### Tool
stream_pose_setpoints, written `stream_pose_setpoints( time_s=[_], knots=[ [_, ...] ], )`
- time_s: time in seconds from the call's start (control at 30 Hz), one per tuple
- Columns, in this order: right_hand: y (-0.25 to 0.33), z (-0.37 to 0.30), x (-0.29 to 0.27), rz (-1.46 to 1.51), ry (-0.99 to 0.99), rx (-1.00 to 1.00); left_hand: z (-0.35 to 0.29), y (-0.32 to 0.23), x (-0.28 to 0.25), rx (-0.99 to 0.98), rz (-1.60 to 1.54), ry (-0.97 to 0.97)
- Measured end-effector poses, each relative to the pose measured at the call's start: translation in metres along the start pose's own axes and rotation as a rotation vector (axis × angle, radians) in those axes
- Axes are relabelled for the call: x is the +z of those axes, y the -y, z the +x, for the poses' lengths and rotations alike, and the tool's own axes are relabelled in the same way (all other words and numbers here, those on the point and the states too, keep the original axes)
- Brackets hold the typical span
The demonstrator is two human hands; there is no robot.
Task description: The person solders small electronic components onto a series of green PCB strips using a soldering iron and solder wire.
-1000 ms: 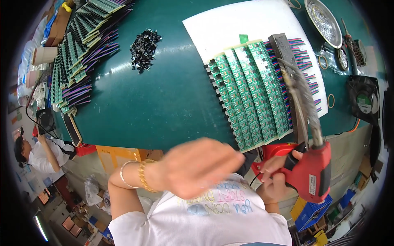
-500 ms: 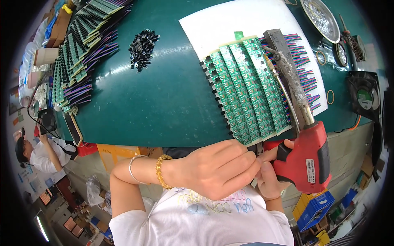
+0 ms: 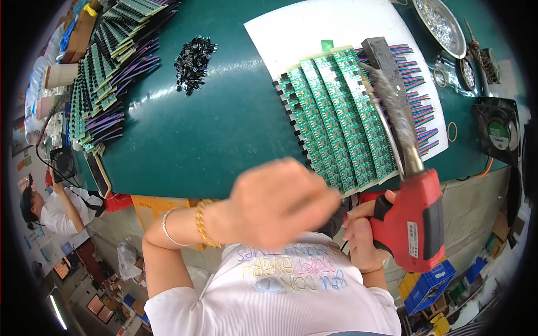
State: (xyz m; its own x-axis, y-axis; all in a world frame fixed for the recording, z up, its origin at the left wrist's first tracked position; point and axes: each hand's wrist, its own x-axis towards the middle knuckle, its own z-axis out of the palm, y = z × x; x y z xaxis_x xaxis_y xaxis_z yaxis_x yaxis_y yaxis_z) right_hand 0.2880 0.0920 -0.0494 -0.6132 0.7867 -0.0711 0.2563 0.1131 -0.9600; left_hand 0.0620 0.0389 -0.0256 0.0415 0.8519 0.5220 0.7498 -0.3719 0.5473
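My right hand (image 3: 367,242) is wrapped round the grip of a red and black soldering gun (image 3: 417,221). The gun's metal barrel and thin tip reach away from me over the rightmost of several green circuit board panels (image 3: 342,120), beside a dark metal bar (image 3: 386,73) lying on them. Small black parts line the left edge of the panels, and coloured wires (image 3: 417,103) stick out at the right. My left hand (image 3: 283,201) hangs in front of the table edge, left of the gun. Its fingers look curled but are smeared by motion, so what they hold, if anything, is unclear.
A white sheet (image 3: 297,31) lies under the panels on the green table (image 3: 218,151). Black connectors (image 3: 195,63) are piled left of it; wired boards (image 3: 103,84) are stacked farther left. A metal dish (image 3: 440,28), a soldering iron stand (image 3: 486,64) and a fan (image 3: 497,131) are at right.
My left hand has moved left and away from my right hand, which it was beside. The soldering gun in my right hand has shifted slightly left and its barrel has tilted.
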Motion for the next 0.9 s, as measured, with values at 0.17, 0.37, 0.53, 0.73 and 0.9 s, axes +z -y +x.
stream_pose_setpoints(
  time_s=[0.17, 0.37, 0.53, 0.73, 0.9],
  knots=[
    [-0.009, -0.010, 0.000, 0.279, -0.107, 0.085, 0.005, 0.047, -0.002, -0.324, 0.089, -0.174],
    [-0.024, -0.017, -0.008, 0.408, -0.024, 0.003, 0.002, 0.051, 0.004, -0.378, 0.118, -0.116],
    [-0.036, -0.020, -0.011, 0.524, 0.044, -0.068, 0.003, 0.051, 0.004, -0.387, 0.114, -0.116],
    [-0.013, -0.014, -0.008, 0.420, 0.043, 0.053, 0.004, 0.052, 0.003, -0.404, 0.080, -0.120],
    [-0.017, -0.025, -0.015, 0.517, 0.016, 0.293, 0.004, 0.052, 0.001, -0.418, 0.064, -0.116]
  ],
)
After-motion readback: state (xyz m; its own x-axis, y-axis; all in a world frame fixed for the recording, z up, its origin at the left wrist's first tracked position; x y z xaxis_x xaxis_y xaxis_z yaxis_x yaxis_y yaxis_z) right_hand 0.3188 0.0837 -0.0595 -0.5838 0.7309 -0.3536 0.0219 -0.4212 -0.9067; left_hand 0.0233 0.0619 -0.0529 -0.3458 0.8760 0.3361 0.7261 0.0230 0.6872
